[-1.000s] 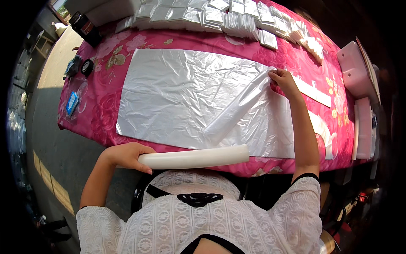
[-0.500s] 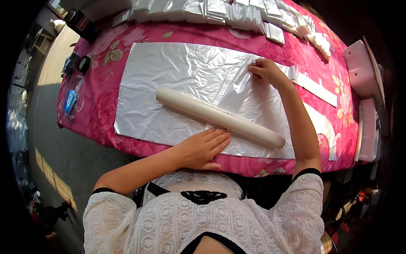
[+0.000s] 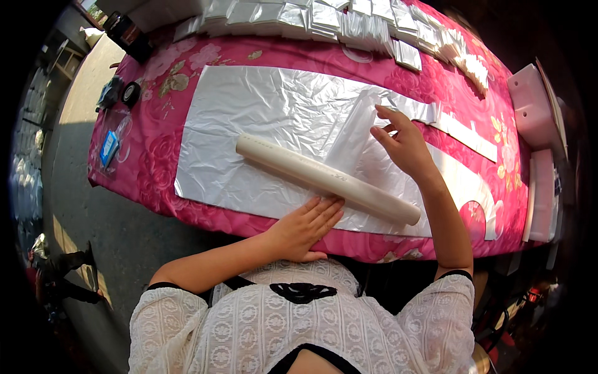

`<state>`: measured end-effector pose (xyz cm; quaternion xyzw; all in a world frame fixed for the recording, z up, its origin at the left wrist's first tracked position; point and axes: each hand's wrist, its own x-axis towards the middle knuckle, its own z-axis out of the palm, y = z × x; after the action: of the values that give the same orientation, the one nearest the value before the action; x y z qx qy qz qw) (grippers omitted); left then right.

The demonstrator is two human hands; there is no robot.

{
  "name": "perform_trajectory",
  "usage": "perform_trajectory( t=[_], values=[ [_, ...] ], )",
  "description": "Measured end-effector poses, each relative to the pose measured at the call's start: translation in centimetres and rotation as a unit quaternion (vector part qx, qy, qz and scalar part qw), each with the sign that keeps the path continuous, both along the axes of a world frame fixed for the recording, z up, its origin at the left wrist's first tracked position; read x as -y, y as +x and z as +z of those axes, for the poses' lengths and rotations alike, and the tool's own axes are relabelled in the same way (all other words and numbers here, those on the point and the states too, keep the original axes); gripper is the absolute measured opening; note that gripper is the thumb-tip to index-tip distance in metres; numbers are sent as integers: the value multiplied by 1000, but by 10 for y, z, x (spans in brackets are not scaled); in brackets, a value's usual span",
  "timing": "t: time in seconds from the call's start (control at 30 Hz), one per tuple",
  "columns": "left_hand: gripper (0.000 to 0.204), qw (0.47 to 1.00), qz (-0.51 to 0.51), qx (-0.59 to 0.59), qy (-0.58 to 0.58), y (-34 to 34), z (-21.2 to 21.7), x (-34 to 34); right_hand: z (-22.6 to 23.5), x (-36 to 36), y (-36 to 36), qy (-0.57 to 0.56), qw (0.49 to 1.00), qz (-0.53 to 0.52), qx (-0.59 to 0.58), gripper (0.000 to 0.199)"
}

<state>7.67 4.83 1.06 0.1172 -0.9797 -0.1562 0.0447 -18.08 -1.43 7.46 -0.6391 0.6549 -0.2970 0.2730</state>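
A large white plastic bag lies spread and wrinkled on the table, its handle straps reaching to the right. Across it, slanting down to the right, rests a white plastic pipe. A narrow strip of the film is folded over just beyond the pipe. My left hand lies flat at the bag's near edge, fingers stretched, the tips close to the pipe's near side. My right hand hovers beside the folded strip, thumb and fingers apart with nothing between them.
Stacks of folded white bags line the table's far side. On the left are a dark jar, a black tape roll and a small blue packet. Pale plastic bins stand at the right edge of the pink floral tablecloth.
My right hand has let go of the film it pinched and moved slightly toward me, its fingers spreading. The folded strip now lies exposed. My left hand stays by the pipe.
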Motion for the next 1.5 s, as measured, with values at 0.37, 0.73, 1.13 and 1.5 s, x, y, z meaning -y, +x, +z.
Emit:
perform_trajectory(
  t=[0.37, 0.73, 1.13, 1.5],
  values=[
    [85, 1000, 14, -3, -6, 0, -1, -6, -25, -79, -18, -61, 978, -21, -198, 43],
    [83, 993, -65, -79, 65, 9, 1, 9, -10, -96, -36, -41, 994, -56, -81, 45],
    [98, 998, -34, -29, 39, -11, -16, -16, -24, -103, -28, -90, 974, 41, -205, 51],
    [89, 990, -108, -63, 61, -8, -6, 7, -20, -129, -84, -61, 990, -121, -43, 48]
  ],
)
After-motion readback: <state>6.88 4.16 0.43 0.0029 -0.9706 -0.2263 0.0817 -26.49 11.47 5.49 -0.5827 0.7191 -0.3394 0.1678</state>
